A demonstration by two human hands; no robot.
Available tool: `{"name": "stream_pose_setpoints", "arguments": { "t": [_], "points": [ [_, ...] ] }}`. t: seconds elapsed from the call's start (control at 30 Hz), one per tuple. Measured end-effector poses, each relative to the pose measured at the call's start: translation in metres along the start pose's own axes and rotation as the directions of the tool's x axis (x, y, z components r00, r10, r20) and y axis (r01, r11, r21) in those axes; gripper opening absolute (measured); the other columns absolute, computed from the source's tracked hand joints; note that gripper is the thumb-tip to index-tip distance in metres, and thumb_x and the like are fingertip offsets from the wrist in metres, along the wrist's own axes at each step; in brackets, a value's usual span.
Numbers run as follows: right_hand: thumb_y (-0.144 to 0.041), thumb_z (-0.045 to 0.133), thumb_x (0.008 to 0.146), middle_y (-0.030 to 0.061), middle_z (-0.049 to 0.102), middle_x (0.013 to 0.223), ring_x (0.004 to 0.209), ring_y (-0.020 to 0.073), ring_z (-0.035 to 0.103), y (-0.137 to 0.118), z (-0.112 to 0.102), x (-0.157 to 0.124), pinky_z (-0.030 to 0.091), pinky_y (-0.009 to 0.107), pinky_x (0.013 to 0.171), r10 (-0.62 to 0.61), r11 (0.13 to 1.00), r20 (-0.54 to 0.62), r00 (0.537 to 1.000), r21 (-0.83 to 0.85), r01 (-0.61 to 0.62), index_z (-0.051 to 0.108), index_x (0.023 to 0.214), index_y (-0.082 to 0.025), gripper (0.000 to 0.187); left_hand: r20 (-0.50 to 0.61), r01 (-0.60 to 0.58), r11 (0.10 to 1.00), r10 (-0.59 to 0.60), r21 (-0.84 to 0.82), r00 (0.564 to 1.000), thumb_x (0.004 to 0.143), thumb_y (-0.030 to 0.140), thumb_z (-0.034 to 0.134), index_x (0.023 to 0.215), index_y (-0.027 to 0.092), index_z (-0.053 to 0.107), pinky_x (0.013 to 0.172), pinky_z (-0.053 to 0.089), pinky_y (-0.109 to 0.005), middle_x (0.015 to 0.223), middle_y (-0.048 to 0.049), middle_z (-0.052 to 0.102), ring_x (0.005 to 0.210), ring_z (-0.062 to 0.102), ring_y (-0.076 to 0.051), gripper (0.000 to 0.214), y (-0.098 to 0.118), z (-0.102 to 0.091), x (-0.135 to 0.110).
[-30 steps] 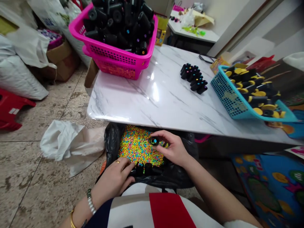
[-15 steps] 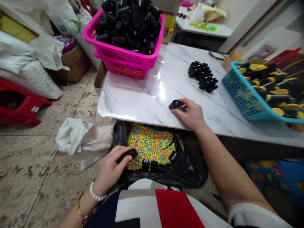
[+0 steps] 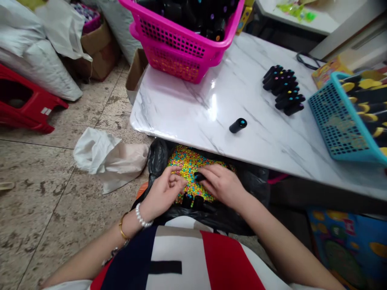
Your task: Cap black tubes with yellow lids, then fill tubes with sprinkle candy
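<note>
Over the bin of small multicoloured beads [image 3: 184, 156], my right hand [image 3: 225, 187] grips a black tube [image 3: 199, 176], whose end pokes out past the fingers. My left hand [image 3: 166, 189] hovers at the left of the beads, fingers loosely bent and apart, with nothing visible in it. Two more black tubes, one of them a dark tube [image 3: 198, 202], stick up at the near edge of the beads. On the marbled table [image 3: 181, 108] a single black tube [image 3: 238, 125] with a blue bead at its end stands by itself.
A cluster of black tubes [image 3: 284, 89] stands on the table. Stacked pink baskets [image 3: 178, 44] hold more tubes at the back left. On the right is a blue basket [image 3: 335, 125] of black-and-yellow pieces. A white sack [image 3: 111, 161] and red stool [image 3: 27, 100] are on the floor.
My right hand has let go of the tube on the table and come down to the beads, where it now holds another tube. My left hand has moved right, its tube gone from view.
</note>
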State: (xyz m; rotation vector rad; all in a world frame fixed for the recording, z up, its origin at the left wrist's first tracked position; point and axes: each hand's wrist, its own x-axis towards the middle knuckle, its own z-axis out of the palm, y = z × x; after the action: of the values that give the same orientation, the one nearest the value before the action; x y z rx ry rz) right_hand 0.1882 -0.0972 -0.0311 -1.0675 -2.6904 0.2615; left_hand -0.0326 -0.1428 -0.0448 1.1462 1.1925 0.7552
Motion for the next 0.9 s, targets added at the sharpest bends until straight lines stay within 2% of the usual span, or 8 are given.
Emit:
{"name": "stream_pose_setpoints", "arguments": {
  "t": [0.1,0.2,0.3,0.43,0.57,0.67,0.77,0.9],
  "points": [
    [-0.02,0.062,0.084,0.0149,0.065,0.106,0.095,0.0293,0.059,0.019,0.007,-0.003,0.052,0.045,0.083,0.096,0.989,0.111,0.989,-0.122,-0.083,0.066,0.111,-0.014,0.028,0.074,-0.157,0.907,0.139,0.392,0.987,0.087,0.041,0.059,0.11,0.019,0.054,0.064,0.049,-0.025,0.088,-0.0023,0.062,0.071,0.059,-0.013,0.032,-0.006,-0.008,-0.009],
    [-0.019,0.061,0.084,0.0136,0.064,0.103,0.095,0.0276,0.059,0.017,0.015,-0.001,0.052,0.043,0.084,0.073,0.997,0.188,0.979,-0.024,-0.07,0.066,0.111,-0.015,0.027,0.258,-0.285,0.739,0.155,0.611,0.954,0.085,0.039,0.063,0.109,0.019,0.058,0.078,0.05,-0.032,0.097,-0.0054,0.063,0.086,0.061,-0.019,0.032,-0.011,-0.009,-0.014],
    [-0.019,0.062,0.085,0.0112,0.063,0.107,0.099,0.0232,0.06,0.008,0.014,-0.001,0.052,0.037,0.088,0.075,0.968,0.162,0.984,0.225,-0.111,0.064,0.112,-0.018,0.028,0.308,-0.316,0.64,0.128,0.7,0.943,0.084,0.038,0.064,0.114,0.017,0.056,0.084,0.05,-0.036,0.105,-0.0082,0.062,0.097,0.06,-0.023,0.037,-0.014,-0.006,-0.015],
    [-0.023,0.066,0.083,0.0053,0.067,0.103,0.093,0.0181,0.065,0.009,-0.003,-0.009,0.053,0.031,0.084,0.206,0.812,0.147,0.967,0.527,-0.253,0.063,0.111,-0.022,0.028,0.345,-0.355,0.585,0.133,0.729,0.929,0.084,0.041,0.063,0.117,0.017,0.055,0.083,0.052,-0.036,0.105,-0.0082,0.061,0.096,0.06,-0.023,0.042,-0.015,-0.005,-0.014],
    [-0.021,0.067,0.081,0.0034,0.07,0.1,0.091,0.0176,0.066,0.009,-0.014,-0.012,0.052,0.03,0.083,0.244,0.779,0.132,0.961,0.564,-0.275,0.065,0.108,-0.023,0.028,0.386,-0.398,0.534,0.14,0.746,0.912,0.084,0.042,0.062,0.12,0.018,0.053,0.08,0.053,-0.037,0.106,-0.0082,0.06,0.096,0.061,-0.025,0.044,-0.015,-0.003,-0.013],
    [-0.02,0.067,0.08,0.0038,0.069,0.103,0.096,0.0181,0.064,0.004,-0.024,-0.01,0.05,0.031,0.087,0.222,0.818,0.047,0.974,0.535,-0.212,0.066,0.108,-0.024,0.028,0.403,-0.413,0.539,0.144,0.734,0.904,0.085,0.037,0.06,0.118,0.019,0.052,0.081,0.052,-0.037,0.107,-0.0082,0.06,0.097,0.06,-0.025,0.038,-0.016,-0.002,-0.014],
    [-0.022,0.068,0.08,0.0044,0.067,0.102,0.089,0.0178,0.064,0.008,-0.045,-0.011,0.051,0.032,0.081,0.286,0.848,-0.088,0.954,0.487,-0.21,0.065,0.109,-0.024,0.029,0.375,-0.397,0.622,0.175,0.675,0.91,0.083,0.03,0.063,0.114,0.02,0.051,0.082,0.052,-0.035,0.108,-0.0071,0.059,0.097,0.06,-0.023,0.034,-0.018,-0.003,-0.015],
    [-0.027,0.07,0.077,0.0031,0.066,0.09,0.071,0.0161,0.06,0.043,-0.069,-0.014,0.05,0.032,0.07,0.469,0.871,-0.34,0.815,0.331,-0.363,0.066,0.103,-0.022,0.027,0.277,-0.358,0.732,0.236,0.579,0.931,0.081,0.021,0.063,0.108,0.02,0.05,0.081,0.05,-0.031,0.101,-0.0041,0.061,0.093,0.059,-0.018,0.029,-0.02,-0.007,-0.016]
  ]
}}
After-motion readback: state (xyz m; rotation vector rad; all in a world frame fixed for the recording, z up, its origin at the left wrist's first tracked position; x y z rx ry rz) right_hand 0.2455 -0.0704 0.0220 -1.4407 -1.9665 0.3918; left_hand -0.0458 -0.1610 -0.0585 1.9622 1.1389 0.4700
